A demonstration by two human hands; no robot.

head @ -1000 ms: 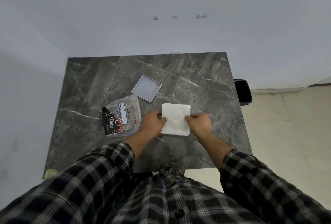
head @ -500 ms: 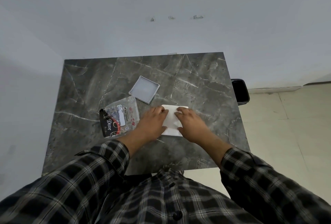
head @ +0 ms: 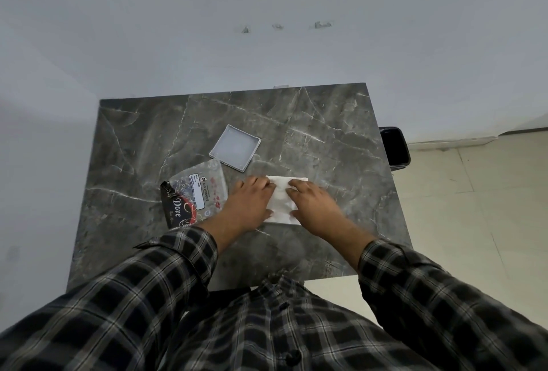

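A white folded tissue [head: 281, 201] lies flat on the dark marble table [head: 326, 145], near its middle. My left hand [head: 247, 206] lies over the tissue's left part with fingers stretched forward and pressing down. My right hand [head: 311, 206] covers the right part the same way, fingers straight and flat. Only the strip of tissue between the hands and its far edge shows. A square grey tray [head: 235, 147] sits just beyond the tissue, to the left.
A clear tissue packet with a black printed end [head: 194, 194] lies left of my left hand. A black bin [head: 395, 147] stands on the floor past the table's right edge. White walls close the far and left sides.
Both hands went from pinching the tissue's side edges to lying flat on top of it, moving inward and forward. The tissue looks narrower now.
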